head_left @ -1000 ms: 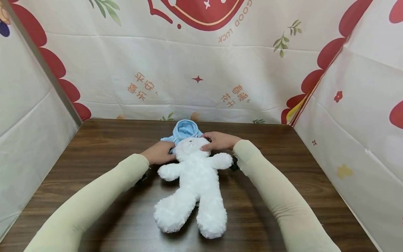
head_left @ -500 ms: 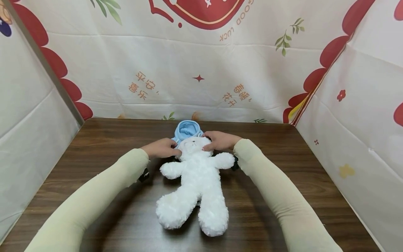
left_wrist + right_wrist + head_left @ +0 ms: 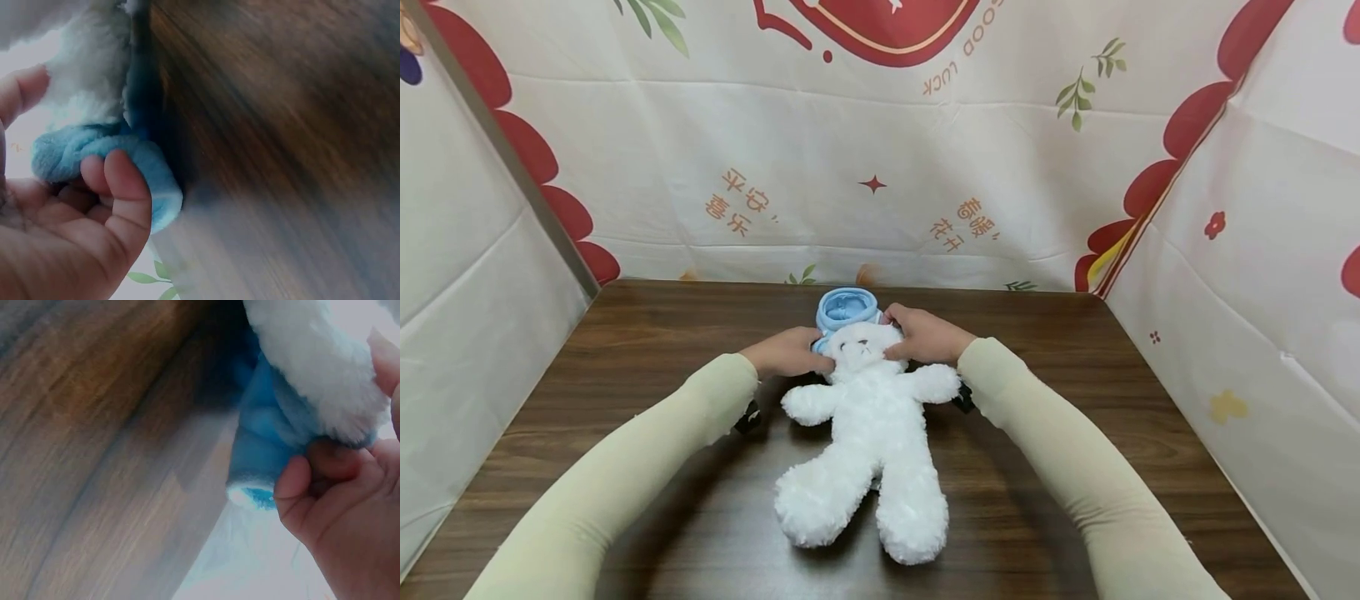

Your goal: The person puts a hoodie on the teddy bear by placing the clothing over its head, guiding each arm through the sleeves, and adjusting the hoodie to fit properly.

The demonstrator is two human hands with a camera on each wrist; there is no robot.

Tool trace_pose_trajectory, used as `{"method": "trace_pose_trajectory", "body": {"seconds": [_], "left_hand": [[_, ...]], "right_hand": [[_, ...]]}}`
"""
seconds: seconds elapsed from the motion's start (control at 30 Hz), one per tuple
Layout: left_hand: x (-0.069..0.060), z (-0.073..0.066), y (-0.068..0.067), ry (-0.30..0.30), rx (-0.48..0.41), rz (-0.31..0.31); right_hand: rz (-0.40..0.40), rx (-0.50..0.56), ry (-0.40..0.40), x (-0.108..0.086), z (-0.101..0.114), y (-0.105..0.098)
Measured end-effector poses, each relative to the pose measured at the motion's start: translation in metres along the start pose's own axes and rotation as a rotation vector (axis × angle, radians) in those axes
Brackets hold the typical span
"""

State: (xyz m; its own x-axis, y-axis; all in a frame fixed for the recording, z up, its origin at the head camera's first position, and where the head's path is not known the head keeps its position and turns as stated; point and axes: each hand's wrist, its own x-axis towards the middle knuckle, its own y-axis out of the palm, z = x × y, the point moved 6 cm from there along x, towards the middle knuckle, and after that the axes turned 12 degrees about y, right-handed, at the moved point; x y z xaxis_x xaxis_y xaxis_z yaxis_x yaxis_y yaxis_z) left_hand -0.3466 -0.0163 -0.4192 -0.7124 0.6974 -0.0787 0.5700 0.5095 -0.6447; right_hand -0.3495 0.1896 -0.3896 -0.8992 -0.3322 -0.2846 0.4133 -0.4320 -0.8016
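Right grip (image 3: 929,335) seemingly pinches blue garment (image 3: 259,440), white plush (image 3: 880,425) alongside.

A brown wood-grain table (image 3: 1067,350) carries a white plush toy (image 3: 878,425), face up, and a light-blue garment (image 3: 847,310)

The plush (image 3: 880,425) hides part of the blue garment (image 3: 847,308); the head view's lower edge crops both sleeves (image 3: 647,454); the tabletop (image 3: 281,125) blurs in both wrist views.

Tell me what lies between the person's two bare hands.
The head view shows the fluffy white plush toy's head between the bare left hand and bare right hand, with part of the light-blue fabric garment showing just beyond it.
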Motion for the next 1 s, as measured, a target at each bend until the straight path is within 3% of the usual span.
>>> {"method": "trace_pose_trajectory", "body": {"seconds": [0.23, 0.43, 0.53, 0.77, 1.0], "left_hand": [[0.000, -0.005, 0.002, 0.062, 0.039, -0.038], [0.001, -0.008, 0.003, 0.112, 0.191, -0.102], [-0.001, -0.013, 0.002, 0.136, 0.206, -0.118], [-0.004, -0.017, 0.001, 0.173, 0.221, -0.116], [-0.008, -0.016, 0.011, 0.110, 0.400, -0.158]], "right_hand": [[-0.113, -0.057, -0.052, -0.004, 0.004, 0.003], [-0.250, -0.078, -0.137, -0.010, 0.003, 0.002], [-0.293, -0.078, -0.149, -0.011, -0.004, -0.001], [-0.221, -0.043, -0.113, -0.005, -0.014, -0.003], [-0.121, -0.036, -0.064, -0.005, -0.015, -0.001]]}}
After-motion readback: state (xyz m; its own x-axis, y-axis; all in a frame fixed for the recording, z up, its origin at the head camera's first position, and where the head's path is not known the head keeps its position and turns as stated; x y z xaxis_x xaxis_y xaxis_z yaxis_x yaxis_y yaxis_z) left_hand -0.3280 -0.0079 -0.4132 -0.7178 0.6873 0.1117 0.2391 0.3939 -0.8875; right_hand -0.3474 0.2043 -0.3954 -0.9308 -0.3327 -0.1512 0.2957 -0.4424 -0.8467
